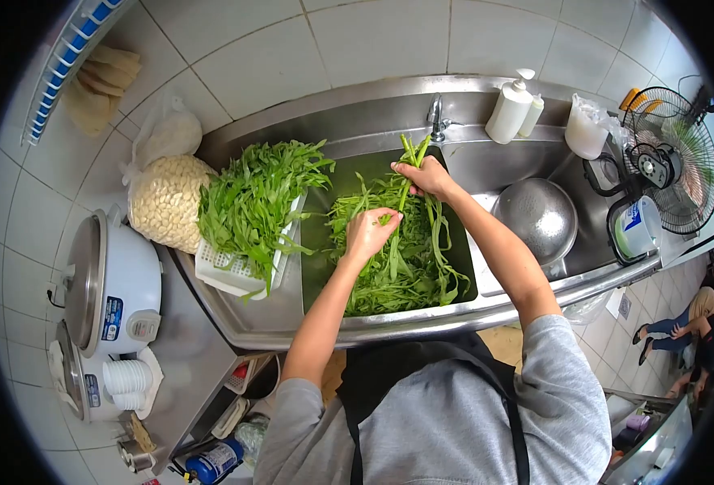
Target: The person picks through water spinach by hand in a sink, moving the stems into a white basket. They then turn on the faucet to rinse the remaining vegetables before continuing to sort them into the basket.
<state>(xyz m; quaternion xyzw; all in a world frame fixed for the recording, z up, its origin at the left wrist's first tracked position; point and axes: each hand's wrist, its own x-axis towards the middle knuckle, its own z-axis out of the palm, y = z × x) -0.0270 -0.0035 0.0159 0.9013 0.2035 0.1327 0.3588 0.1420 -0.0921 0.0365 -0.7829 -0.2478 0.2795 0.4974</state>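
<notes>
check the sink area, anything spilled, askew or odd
Nothing looks spilled or broken. The one untidy spot is the white basket, left of the basin: greens pile above its rim and hang over the edge.

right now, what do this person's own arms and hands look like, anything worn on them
Short grey sleeves cover the upper arms, and both forearms are bare. The left hand and right hand wear no gloves, and no watch shows. A black apron goes over the grey top.

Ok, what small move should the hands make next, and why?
Probably a light pull toward the body with the left hand, the right hand holding firm: the right grips a bunch of green stems, and greenery shows in the left's grasp.
</notes>
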